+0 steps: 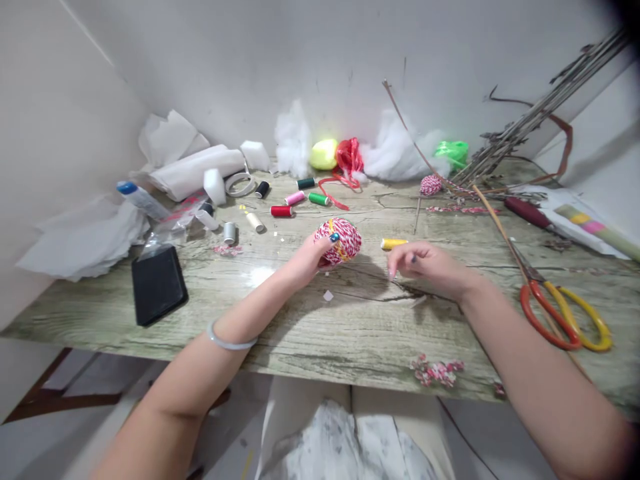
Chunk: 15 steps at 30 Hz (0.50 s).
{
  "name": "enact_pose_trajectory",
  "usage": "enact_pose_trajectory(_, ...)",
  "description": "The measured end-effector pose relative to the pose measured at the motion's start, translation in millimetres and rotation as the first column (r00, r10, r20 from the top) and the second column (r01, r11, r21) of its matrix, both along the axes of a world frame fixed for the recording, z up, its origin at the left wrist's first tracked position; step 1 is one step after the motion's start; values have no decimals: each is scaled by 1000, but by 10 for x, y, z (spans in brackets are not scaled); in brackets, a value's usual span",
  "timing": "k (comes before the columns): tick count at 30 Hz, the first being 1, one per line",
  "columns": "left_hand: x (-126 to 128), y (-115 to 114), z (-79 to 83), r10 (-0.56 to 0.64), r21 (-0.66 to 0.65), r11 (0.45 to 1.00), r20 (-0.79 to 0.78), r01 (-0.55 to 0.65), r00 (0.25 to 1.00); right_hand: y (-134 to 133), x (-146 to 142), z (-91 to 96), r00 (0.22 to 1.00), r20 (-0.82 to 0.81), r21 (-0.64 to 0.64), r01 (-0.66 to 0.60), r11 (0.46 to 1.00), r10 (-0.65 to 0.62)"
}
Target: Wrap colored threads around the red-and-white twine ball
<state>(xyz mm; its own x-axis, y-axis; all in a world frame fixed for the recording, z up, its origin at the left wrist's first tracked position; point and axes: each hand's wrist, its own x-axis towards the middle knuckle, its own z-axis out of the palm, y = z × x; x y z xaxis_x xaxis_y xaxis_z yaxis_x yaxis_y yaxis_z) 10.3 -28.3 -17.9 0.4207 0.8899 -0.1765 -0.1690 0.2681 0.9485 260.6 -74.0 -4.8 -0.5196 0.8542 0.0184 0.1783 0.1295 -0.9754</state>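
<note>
My left hand [309, 261] is wrapped round a ball of red-and-white twine [349, 239], its thumb pressed on top. Yellow thread crosses the ball's surface. To the right, my right hand [434, 265] hovers low over the table with curled fingers; anything pinched in them is too small to make out. Just beyond those fingertips lies a spool of yellow thread [393, 244]. A small white paper scrap [328, 295] lies below the ball.
Thread spools, including a red one [281, 211], lie behind the ball. Orange-and-yellow-handled scissors [550, 303] rest beside my right forearm. A black phone-like slab [159, 285] is at left. White stuffing [395, 153] and dry twigs [530, 123] stand along the back.
</note>
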Motion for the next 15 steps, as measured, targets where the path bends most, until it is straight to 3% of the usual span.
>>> enact_pose_trajectory(3, 54, 21, -24, 160, -1, 987, -43, -160, 986, -4, -74, 31, 998, 65, 55, 12, 998, -16)
enact_pose_trajectory(6, 73, 27, -28, 201, -22, 979, -3, -201, 980, -5, -172, 37, 991, 124, 50, -57, 997, 51)
enact_pose_trajectory(11, 46, -79, 56, -18, -63, 998, 103, 25, 995, 42, -270, -134, 979, 142, -12, -143, 990, 144)
enact_pose_trajectory(15, 26, -153, 74, -272, -6, 962, 99, 274, 957, 73, -282, -249, 985, 156, -42, -70, 997, 76)
